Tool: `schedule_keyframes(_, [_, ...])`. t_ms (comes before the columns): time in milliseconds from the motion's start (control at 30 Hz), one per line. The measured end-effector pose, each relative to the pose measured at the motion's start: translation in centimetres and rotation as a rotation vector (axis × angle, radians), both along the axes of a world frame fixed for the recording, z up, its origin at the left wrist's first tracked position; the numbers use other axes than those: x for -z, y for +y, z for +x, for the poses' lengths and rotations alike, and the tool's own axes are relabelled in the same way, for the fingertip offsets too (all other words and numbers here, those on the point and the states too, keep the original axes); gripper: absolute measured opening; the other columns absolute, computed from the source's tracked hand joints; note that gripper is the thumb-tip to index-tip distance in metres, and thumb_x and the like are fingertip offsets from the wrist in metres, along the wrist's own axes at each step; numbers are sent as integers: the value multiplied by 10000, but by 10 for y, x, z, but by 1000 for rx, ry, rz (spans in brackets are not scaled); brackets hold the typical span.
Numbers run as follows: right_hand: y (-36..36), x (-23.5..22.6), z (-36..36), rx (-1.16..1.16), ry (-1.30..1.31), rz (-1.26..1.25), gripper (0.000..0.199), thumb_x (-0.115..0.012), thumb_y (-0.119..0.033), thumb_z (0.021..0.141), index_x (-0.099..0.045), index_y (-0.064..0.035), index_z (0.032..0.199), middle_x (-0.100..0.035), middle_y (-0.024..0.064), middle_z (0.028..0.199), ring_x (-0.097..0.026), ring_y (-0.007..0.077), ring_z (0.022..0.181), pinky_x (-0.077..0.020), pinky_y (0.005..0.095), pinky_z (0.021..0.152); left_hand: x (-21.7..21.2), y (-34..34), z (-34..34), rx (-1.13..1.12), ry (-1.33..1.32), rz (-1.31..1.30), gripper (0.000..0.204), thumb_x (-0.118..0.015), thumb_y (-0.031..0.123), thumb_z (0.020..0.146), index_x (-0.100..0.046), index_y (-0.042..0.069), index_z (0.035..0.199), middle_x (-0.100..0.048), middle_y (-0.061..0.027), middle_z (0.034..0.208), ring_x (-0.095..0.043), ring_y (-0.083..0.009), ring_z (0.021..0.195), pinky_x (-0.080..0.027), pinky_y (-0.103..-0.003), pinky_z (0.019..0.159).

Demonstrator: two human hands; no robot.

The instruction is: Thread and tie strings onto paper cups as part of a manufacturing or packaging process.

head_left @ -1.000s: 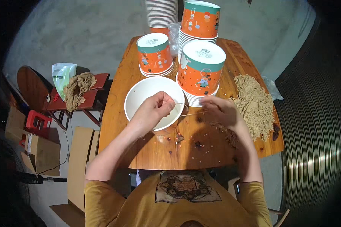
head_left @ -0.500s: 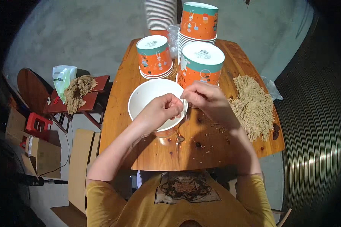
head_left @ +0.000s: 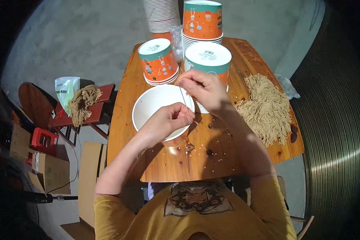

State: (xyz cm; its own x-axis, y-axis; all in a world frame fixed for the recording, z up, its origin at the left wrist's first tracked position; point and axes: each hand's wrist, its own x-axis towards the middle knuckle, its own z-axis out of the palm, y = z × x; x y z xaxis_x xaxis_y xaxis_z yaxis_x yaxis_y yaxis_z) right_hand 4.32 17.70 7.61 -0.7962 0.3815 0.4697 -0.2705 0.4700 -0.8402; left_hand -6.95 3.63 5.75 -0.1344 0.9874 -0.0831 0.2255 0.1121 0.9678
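An open paper bucket point(head_left: 148, 105), white inside and orange outside, stands upright on the table. At its right rim I hold a thin pale string point(head_left: 185, 96) stretched between my two hands. The lower end is pinched in my left hand point(head_left: 169, 121), which is over the near right part of the rim. Above and farther off, my right hand point(head_left: 206, 90) grips the upper end. Behind the right hand is an upside-down orange and green paper bucket point(head_left: 208, 54). Small pale beads point(head_left: 216, 161) are scattered on the wood near the front edge.
More upturned paper buckets point(head_left: 156, 60) and tall stacks point(head_left: 202, 24) stand at the back of the table point(head_left: 120, 160). A heap of beige strings point(head_left: 268, 112) lies on the right. Off to the left, a red bench point(head_left: 100, 106) bears another string bundle point(head_left: 84, 102).
My right hand has moved up and away from the left, and the string now shows stretched between them. The whole view has shifted slightly.
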Motion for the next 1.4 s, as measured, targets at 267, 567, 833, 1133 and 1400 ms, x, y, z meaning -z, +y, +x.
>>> schedule_keyframes(267, [8,7,-10,187,61,-51,185,-550,-159,953,-634,-1,999,-608,-21,823,-512,38,778,-451,219,704,0,3,-1,14,-11,-38,188,-600,159,918,-593,-13,993,-621,-27,918,-559,-83,853,-459,-237,785])
schedule_keyframes(567, [7,17,0,611,230,814,114,-598,-96,883,-631,-28,969,-626,123,821,-634,191,770,-485,282,680,0,5,-1,-33,-97,-79,179,-626,147,904,-608,-11,986,-621,-12,875,-552,-71,801,-457,-225,728])
schedule_keyframes(833, [-44,72,55,327,-93,7,161,-691,-131,831,-603,-30,921,-615,75,767,-603,123,668,-486,292,588,9,11,-7,-18,-302,-90,172,-650,155,885,-622,10,973,-604,0,834,-515,-65,715,-422,-206,646])
schedule_keyframes(1133, [-56,74,48,544,44,512,134,-699,-111,788,-571,-73,800,-526,59,709,-572,217,597,-465,333,529,2,14,-8,-19,-349,-158,174,-653,153,880,-624,22,990,-606,5,853,-525,-58,731,-425,-197,643])
schedule_keyframes(1400, [-65,68,39,555,178,776,150,-711,-138,769,-570,-87,783,-496,65,723,-551,210,613,-461,330,523,-11,16,2,-54,-408,-254,141,-593,55,874,-622,31,1010,-604,2,869,-537,-65,740,-422,-199,630])
